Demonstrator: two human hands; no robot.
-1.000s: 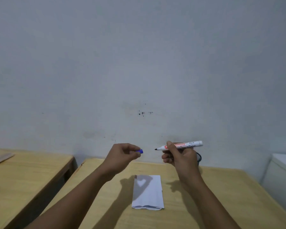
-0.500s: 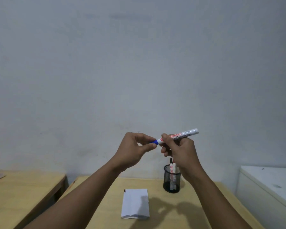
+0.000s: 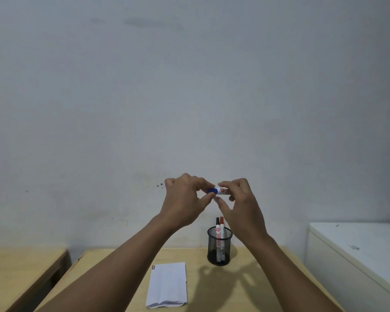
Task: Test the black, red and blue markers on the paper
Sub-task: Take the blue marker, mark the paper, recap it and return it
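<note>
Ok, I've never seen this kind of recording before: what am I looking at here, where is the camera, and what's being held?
There is no machine here. A camera worn on the person's head looks forward and down, so the two bare arms reach in from the bottom of the picture. The left hand and right hand are raised in front of the wall, together holding a blue marker; the left grip sits on its blue cap end, the right on the white barrel. Below, on the wooden table, lies a white paper with small coloured marks at its top left corner. Beside it stands a black mesh cup with the black marker and the red marker upright inside.
</note>
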